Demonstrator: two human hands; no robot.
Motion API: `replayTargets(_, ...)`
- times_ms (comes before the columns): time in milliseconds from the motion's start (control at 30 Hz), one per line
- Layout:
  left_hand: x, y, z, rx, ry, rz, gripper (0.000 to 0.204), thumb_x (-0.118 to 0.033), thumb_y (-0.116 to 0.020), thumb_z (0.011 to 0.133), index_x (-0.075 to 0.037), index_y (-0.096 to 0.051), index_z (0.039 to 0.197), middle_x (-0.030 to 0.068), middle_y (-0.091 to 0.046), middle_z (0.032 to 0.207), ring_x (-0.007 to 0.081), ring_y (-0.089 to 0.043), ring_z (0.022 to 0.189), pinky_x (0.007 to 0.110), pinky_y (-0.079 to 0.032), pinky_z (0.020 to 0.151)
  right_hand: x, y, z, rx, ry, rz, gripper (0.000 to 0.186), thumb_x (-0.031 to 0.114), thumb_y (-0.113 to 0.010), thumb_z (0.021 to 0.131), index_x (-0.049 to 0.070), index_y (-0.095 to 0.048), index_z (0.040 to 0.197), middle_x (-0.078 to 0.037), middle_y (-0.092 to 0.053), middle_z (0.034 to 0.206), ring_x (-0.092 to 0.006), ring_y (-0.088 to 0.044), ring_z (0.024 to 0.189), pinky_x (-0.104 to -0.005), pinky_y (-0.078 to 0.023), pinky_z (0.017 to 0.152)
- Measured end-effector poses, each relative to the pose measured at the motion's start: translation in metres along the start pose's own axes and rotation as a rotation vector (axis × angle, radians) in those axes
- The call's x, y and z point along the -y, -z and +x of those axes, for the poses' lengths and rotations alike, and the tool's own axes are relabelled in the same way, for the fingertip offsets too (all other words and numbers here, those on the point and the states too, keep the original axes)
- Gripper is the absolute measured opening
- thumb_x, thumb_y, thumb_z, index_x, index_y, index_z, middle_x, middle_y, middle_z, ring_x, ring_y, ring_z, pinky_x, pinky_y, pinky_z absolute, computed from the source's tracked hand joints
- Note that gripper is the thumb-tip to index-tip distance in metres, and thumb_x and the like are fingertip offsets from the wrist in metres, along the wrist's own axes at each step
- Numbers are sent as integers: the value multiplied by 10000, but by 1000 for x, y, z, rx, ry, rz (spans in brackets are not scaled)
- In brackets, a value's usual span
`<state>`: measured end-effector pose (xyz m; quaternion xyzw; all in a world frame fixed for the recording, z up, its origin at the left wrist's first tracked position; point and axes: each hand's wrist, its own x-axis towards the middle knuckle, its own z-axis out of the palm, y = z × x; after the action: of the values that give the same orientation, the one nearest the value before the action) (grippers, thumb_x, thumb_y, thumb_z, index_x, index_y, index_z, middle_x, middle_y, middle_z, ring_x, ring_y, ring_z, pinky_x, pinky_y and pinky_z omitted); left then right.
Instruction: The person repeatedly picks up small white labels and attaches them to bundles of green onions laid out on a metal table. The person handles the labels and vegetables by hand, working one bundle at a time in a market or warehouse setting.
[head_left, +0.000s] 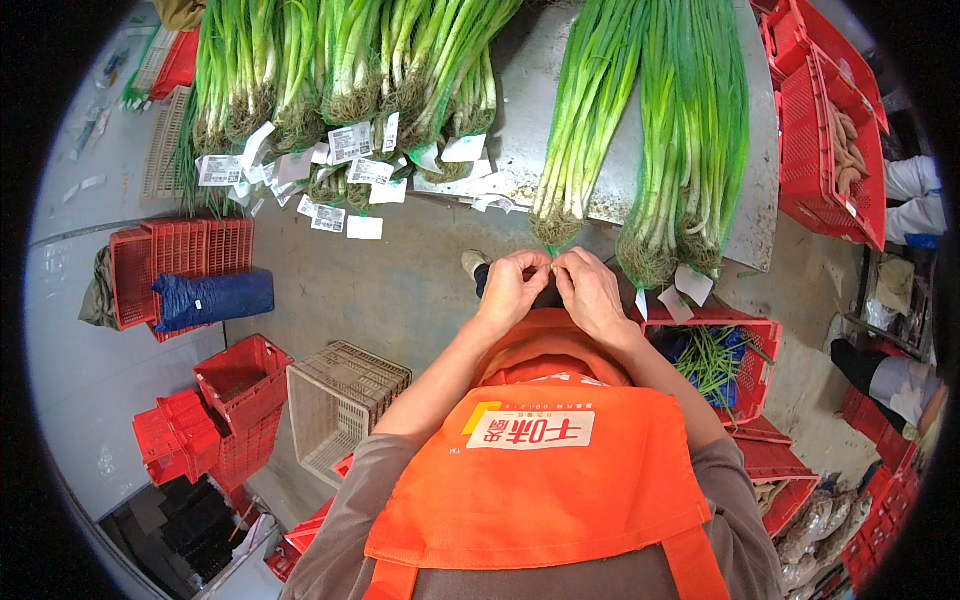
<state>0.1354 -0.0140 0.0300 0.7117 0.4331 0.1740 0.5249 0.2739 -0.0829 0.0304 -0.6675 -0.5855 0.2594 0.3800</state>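
Observation:
My left hand (515, 285) and my right hand (585, 288) meet at the centre, fingertips pinched on the green mesh end (553, 249) below the roots of a long spring onion bunch (585, 120) lying on the metal table (510, 90). Just right lie two more netted bunches (700, 130), white tags (693, 285) hanging from their root ends. At the upper left, several netted bunches (350, 70) are piled with printed labels (350, 142) at their roots. An orange apron (540, 500) covers my front.
Red crates (830, 150) stand at the right, near other people's legs and arms (905, 205). A red crate with loose greens (710, 365) sits below the table. On the left are more red crates (240, 385), a rolled blue bundle (210, 300) and a beige crate (345, 410).

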Motion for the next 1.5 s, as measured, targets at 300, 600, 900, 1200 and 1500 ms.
replayTargets(300, 8, -3, 1, 31, 142, -233, 111, -28, -563, 835, 47, -632, 880, 28, -634, 769, 67, -556, 698, 227, -470, 655, 0, 1, 0, 2, 1, -17, 71, 56, -537, 800, -13, -529, 817, -156, -531, 813, -351, -542, 775, -426, -448, 654)
replayTargets(600, 9, -3, 1, 11, 217, -196, 111, -24, -586, 812, 50, -641, 873, 37, -643, 771, 65, -560, 694, 221, -474, 653, -1, 0, 0, -13, 21, -41, 77, 70, -543, 802, -6, -541, 815, -152, -541, 818, -344, -550, 785, -423, -456, 656)
replayTargets(900, 3, -2, 1, 4, 246, -221, 109, -31, -591, 812, 50, -642, 865, 39, -644, 759, 65, -567, 678, 216, -477, 643, 0, 2, 0, 0, 25, -48, 84, 71, -541, 805, -13, -546, 811, -151, -545, 825, -339, -553, 783, -420, -457, 660)
replayTargets(1200, 5, -4, 0, -2, 240, -267, 107, -29, -588, 813, 52, -638, 862, 41, -643, 757, 65, -569, 682, 216, -478, 645, 0, 2, 0, 0, 28, -69, 81, 68, -548, 799, -13, -548, 804, -149, -545, 822, -336, -555, 779, -414, -460, 659)
replayTargets(1500, 1, -4, 0, -14, 251, -241, 92, -28, -585, 806, 46, -632, 833, 39, -640, 753, 62, -562, 669, 212, -471, 631, 3, 3, 2, 1, 4, -60, 92, 83, -558, 797, -5, -551, 770, -143, -548, 782, -336, -554, 754, -417, -456, 643)
